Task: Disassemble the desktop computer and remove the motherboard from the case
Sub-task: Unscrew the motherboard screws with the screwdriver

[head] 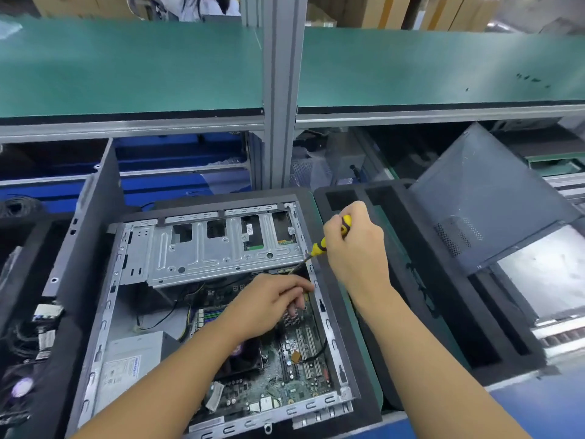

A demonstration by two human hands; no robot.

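An open desktop case (104, 324) lies flat in front of me with its side off. Inside, the green motherboard (294, 369) fills the lower right. A silver drive cage (221, 248) spans the top, and a grey power supply (133, 359) sits at lower left. My right hand (354, 248) grips a yellow-and-black screwdriver (319, 245), its shaft angled down-left into the case near the right wall. My left hand (272, 302) reaches into the case with curled fingers beside the screwdriver tip. What the fingers touch is hidden.
A black foam tray (411, 280) with slots lies to the right. A removed grey side panel (481, 198) leans on it. Another dark case stands upright at left (85, 232). A green shelf (126, 68) and an aluminium post (280, 90) stand ahead. A person is at the far back.
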